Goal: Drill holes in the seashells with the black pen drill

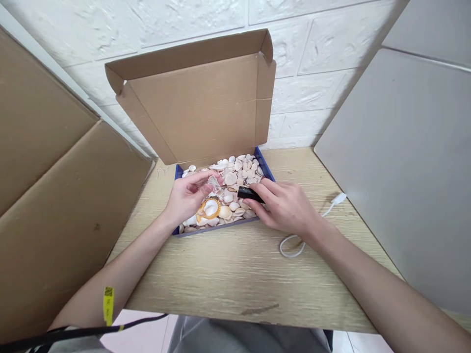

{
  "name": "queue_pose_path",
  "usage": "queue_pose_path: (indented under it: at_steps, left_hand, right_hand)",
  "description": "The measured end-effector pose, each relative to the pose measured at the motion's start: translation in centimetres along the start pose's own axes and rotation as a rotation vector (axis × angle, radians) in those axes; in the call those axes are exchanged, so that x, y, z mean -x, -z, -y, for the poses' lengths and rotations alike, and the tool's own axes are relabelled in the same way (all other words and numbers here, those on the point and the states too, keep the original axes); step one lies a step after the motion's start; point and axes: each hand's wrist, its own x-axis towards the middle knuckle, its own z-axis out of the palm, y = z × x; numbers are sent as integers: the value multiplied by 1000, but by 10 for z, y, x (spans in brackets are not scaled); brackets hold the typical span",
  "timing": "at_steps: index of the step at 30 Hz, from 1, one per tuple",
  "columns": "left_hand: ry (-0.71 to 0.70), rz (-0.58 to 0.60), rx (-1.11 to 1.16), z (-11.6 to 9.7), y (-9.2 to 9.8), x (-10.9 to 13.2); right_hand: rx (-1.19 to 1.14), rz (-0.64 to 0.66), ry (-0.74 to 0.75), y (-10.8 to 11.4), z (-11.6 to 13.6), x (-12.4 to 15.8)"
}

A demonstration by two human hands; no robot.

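Observation:
My left hand (189,197) is closed, with a small pale, partly see-through piece (214,184) pinched between thumb and fingers. I cannot tell whether that piece is a shell or plastic. My right hand (283,202) grips a small black handheld tool (250,193) with a thin brass-coloured tip, which points left toward the pale piece. Both hands are over a shallow blue-sided cardboard box (265,164) filled with seashells (231,178). An orange-rimmed scallop shell (210,209) lies near the box's front left, just below my left fingers.
The box's brown lid (198,105) stands open against the white brick wall (324,46). To the right, a white cable (294,249) loops on the wooden table (221,274). A cardboard panel (55,196) flanks the left, a grey panel (405,147) the right.

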Motion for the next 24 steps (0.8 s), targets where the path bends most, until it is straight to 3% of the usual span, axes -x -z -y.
queue_pose_path:
  at_steps: [15,24]
  left_hand:
    - [47,-14,-153,-1,2,2]
    - [46,-19,-78,-1,0,3]
  right_hand:
    - [19,-52,-8,0,5,-1]
    - [40,-68,-15,3,7,-2]
